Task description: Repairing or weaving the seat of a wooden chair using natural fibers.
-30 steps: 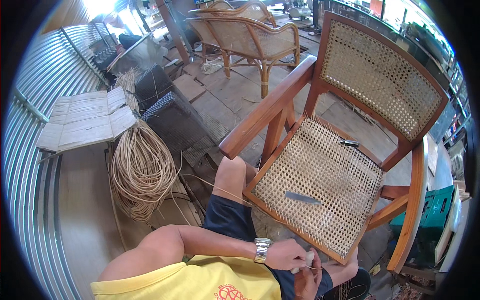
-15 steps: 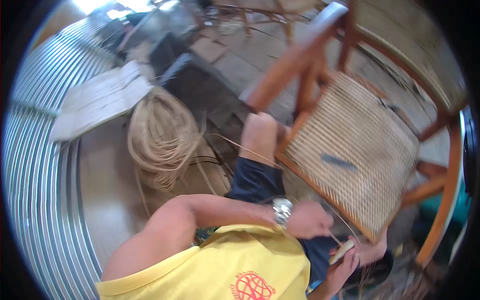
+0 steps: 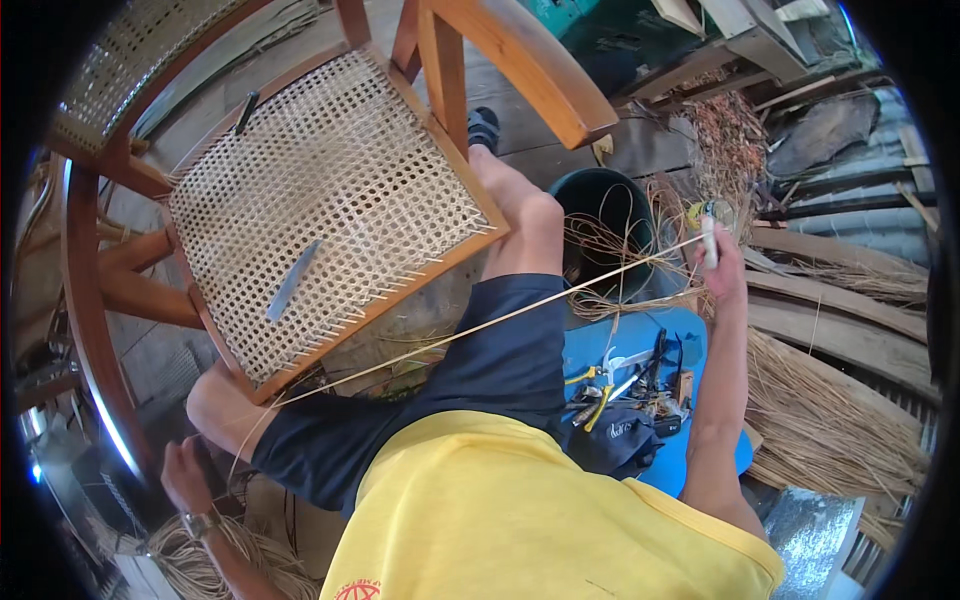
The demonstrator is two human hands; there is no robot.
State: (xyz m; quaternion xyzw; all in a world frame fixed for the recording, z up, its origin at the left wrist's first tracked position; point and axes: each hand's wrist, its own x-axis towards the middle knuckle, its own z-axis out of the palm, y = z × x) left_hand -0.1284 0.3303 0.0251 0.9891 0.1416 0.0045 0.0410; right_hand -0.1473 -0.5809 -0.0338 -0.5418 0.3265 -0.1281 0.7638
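A wooden chair with a woven cane seat (image 3: pixel 330 190) leans across my knees. Between my right hand (image 3: pixel 728 275), held far out at the right, and the seat frame's near corner runs a pale cane strand (image 3: pixel 480 328), drawn nearly straight. That hand is closed around a pale oblong piece (image 3: pixel 710 243) and the strand's end. My left hand (image 3: pixel 185 478), wearing a metal watch, is low at the left beside my knee, near a thin loose bend of strand; blur hides whether its fingers grip anything. A grey blade (image 3: pixel 293 280) lies on the seat; a dark-handled tool (image 3: pixel 247 112) rests at its far edge.
At the right, a blue stool top (image 3: pixel 690 328) carries pliers (image 3: pixel 600 390) and other tools. Beyond it stands a dark bucket (image 3: pixel 575 195) with tangled strands. Cane bundles (image 3: pixel 830 410) and planks line the right side; coiled cane (image 3: pixel 240 555) lies at lower left.
The view has swung to the right. My hands, close together before, are now far apart, the right one stretched outward with the pale piece and the strand pulled long.
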